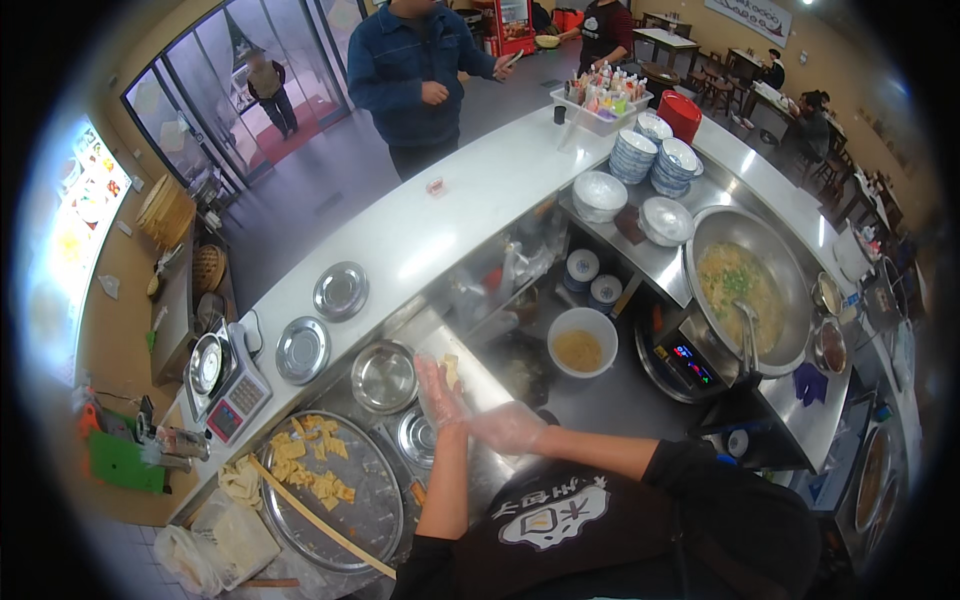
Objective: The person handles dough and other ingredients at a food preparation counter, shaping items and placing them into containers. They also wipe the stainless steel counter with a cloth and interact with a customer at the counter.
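Observation:
My left hand (pixel 441 394), in a clear plastic glove, is raised over the steel worktop (pixel 480 349). A pale yellow piece of flatbread (pixel 450 369) shows between its thumb and fingers. Close against the heel of that hand is my right hand (pixel 510 429), also gloved; its fingertips are hidden, so its grip cannot be told. Just left of my left hand are a steel dish (pixel 384 376) and a smaller steel plate (pixel 418 436). A large round metal pan (pixel 360 517) farther left carries several cut flatbread pieces (pixel 307 457), with a wooden stick (pixel 322 517) lying across it.
A white counter (pixel 465 187) curves ahead, bearing steel plates (pixel 341 290) and a digital scale (pixel 232 394). Right are a large soup pot (pixel 750 300) with a ladle, stacked bowls (pixel 632 156) and a white bucket (pixel 582 343). A person (pixel 416 75) stands beyond the counter, holding a phone.

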`<state>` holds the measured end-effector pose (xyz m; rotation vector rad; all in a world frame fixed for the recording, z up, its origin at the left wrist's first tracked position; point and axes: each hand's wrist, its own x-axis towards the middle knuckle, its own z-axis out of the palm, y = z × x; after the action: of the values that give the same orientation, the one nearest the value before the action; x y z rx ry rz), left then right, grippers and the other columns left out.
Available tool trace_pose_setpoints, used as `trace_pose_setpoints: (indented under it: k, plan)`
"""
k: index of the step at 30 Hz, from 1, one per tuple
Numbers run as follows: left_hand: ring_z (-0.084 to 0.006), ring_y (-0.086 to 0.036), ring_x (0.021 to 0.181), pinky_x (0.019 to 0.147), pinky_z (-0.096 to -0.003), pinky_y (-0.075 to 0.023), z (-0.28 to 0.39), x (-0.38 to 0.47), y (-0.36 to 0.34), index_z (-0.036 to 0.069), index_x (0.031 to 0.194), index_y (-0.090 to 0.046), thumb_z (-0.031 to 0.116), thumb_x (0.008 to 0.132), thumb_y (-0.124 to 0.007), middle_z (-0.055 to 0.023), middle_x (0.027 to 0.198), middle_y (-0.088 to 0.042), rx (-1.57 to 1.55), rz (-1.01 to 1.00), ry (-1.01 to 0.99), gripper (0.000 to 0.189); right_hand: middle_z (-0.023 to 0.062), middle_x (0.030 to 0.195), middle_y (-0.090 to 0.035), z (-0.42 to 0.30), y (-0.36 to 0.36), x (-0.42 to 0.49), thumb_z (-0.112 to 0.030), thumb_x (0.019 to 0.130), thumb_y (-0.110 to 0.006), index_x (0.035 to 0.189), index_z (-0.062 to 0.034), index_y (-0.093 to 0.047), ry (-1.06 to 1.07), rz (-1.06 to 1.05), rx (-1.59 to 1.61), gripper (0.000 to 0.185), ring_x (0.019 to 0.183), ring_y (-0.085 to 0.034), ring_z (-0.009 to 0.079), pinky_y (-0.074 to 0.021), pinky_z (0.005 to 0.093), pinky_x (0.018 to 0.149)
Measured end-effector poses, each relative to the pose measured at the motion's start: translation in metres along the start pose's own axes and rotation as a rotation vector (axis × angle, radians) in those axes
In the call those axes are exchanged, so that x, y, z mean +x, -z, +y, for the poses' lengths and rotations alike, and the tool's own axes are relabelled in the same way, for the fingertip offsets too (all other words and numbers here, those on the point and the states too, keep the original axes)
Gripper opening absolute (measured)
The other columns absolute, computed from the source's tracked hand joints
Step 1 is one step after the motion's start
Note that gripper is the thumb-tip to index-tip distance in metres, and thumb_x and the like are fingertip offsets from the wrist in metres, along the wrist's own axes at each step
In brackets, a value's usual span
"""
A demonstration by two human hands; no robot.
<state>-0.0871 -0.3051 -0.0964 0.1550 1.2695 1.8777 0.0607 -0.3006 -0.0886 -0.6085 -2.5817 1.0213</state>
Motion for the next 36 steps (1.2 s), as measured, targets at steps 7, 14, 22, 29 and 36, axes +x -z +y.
trace_pose_setpoints:
  k: [7, 14, 22, 29, 36]
  plan:
    - [-0.0382, -0.019, 0.149, 0.115, -0.0639, -0.0124, 0.026, 0.0, 0.002, 0.017, 0.16, -0.011, 0.081, 0.088, -0.035, -0.0121, 0.166, -0.01, 0.029, -0.244, 0.236, 0.099, 0.0126, 0.075, -0.066, -0.018, 0.012, 0.003, -0.014, 0.077, -0.058, 0.081, -0.0118, -0.066, 0.091, -0.247, -0.148, 0.009, 0.069, -0.065, 0.0351, -0.0511, 0.0461, 0.063]
    - [-0.0353, -0.041, 0.133, 0.109, -0.055, -0.0278, 0.029, -0.002, 0.004, 0.011, 0.156, -0.024, 0.079, 0.09, -0.033, -0.0149, 0.153, -0.038, -0.114, -0.122, 0.14, 0.095, 0.0123, 0.074, -0.067, -0.015, 0.01, 0.009, -0.015, 0.076, -0.06, 0.081, -0.0123, -0.067, 0.105, -0.313, -0.173, 0.009, 0.069, -0.065, 0.0351, -0.0518, 0.0448, 0.064]
    - [-0.0118, -0.059, 0.064, 0.063, -0.0227, -0.0466, 0.021, 0.007, 0.022, 0.0, 0.108, -0.071, 0.03, 0.1, -0.056, -0.0053, 0.079, -0.07, 0.344, -0.073, -0.196, 0.034, 0.0134, 0.072, -0.068, -0.023, 0.006, 0.019, -0.018, 0.077, -0.061, 0.081, -0.0114, -0.069, 0.102, -0.387, -0.217, 0.011, 0.067, -0.066, 0.0362, -0.0527, 0.0455, 0.065]
    - [-0.0198, -0.066, 0.071, 0.07, -0.033, -0.0527, 0.045, -0.046, -0.002, 0.007, 0.098, -0.075, 0.034, 0.093, -0.063, -0.0078, 0.084, -0.072, 1.146, -0.638, -0.356, 0.03, 0.0157, 0.103, -0.069, -0.002, 0.0, 0.022, -0.022, 0.081, -0.062, 0.105, -0.0115, -0.069, 0.297, 0.134, 0.184, 0.027, 0.097, -0.066, 0.0298, -0.0517, 0.0412, 0.084]
    - [-0.0359, -0.068, 0.083, 0.072, -0.0448, -0.0546, 0.037, -0.065, -0.013, 0.013, 0.093, -0.074, 0.044, 0.082, -0.067, -0.0138, 0.09, -0.072, 1.264, -0.76, -0.546, 0.034, 0.0149, 0.124, -0.061, 0.045, -0.025, 0.02, -0.025, 0.085, -0.058, 0.124, -0.0131, -0.062, 0.134, -0.164, -0.252, 0.041, 0.118, -0.055, 0.0305, -0.0409, 0.0447, 0.103]
